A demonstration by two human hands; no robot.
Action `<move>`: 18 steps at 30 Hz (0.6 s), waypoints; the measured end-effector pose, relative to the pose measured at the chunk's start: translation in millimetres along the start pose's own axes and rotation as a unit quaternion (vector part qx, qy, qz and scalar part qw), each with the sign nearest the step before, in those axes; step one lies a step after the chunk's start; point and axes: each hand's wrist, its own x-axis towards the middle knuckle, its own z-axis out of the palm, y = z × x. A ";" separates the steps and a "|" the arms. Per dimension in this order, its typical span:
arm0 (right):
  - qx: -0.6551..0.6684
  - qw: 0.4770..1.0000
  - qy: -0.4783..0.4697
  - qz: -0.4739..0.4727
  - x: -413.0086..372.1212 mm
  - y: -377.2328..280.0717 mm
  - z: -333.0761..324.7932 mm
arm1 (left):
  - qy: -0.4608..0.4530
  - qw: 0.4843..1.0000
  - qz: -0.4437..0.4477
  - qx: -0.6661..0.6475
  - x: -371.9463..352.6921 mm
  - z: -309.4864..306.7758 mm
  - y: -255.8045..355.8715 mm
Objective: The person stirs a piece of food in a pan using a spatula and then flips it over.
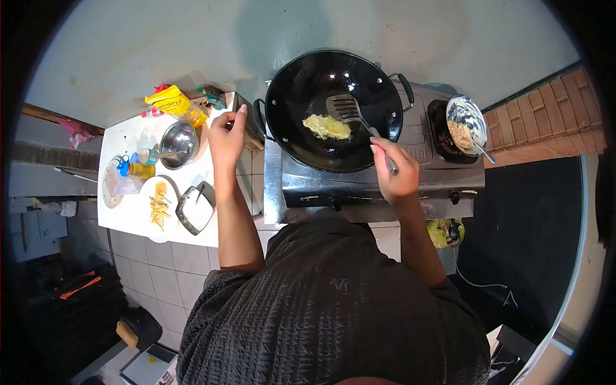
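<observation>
My right hand (398,173) is closed round the handle of a slotted spatula (344,108). The spatula's blade is inside a black wok (292,144), right beside a pale yellow piece of frying food (326,127). Oil glistens around the food at the wok's bottom. My left hand (226,141) is held up just left of the wok's left handle (259,119), apart from it. Its fingers are curled in, with the thumb side upward, and no object shows in them.
The wok sits on a steel gas stove (378,190). On its right burner stands a batter-smeared bowl (467,122) with a spoon. A white table (128,215) at left bears a metal bowl (178,142), a plate of fried pieces (159,200), a square dark-rimmed dish (195,210) and a yellow packet (168,101).
</observation>
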 end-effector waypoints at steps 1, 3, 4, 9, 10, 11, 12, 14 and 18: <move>-0.010 1.000 0.012 -0.001 0.8 -0.7 -0.2 | 0.001 1.000 -0.001 0.000 -0.1 0.8 -0.3; -0.020 1.000 0.023 -0.002 1.5 -1.9 0.3 | -0.004 0.999 0.028 -0.024 -0.5 3.0 -3.5; -0.008 1.000 0.020 -0.001 2.2 -2.0 0.6 | -0.005 0.999 0.028 -0.024 -0.2 4.2 -5.7; 0.007 1.000 -0.005 0.006 -4.4 -7.3 8.2 | -0.008 0.999 0.042 -0.033 3.7 10.0 -14.8; 0.007 1.000 -0.006 0.005 -4.2 -8.3 9.6 | -0.007 0.999 0.042 -0.034 4.0 10.8 -15.5; 0.009 1.000 0.009 0.007 -4.0 -9.2 11.0 | -0.007 0.999 0.038 -0.035 4.5 11.2 -16.3; 0.012 1.000 0.023 0.010 -4.6 -10.2 12.2 | -0.008 0.999 0.033 -0.036 3.7 10.8 -16.0; 0.028 1.000 0.000 0.014 -4.3 -13.4 12.8 | -0.006 0.999 0.029 -0.031 2.2 10.6 -13.1; 0.039 0.999 -0.028 0.021 -4.7 -12.5 19.3 | -0.007 0.999 0.034 -0.031 1.9 12.6 -13.1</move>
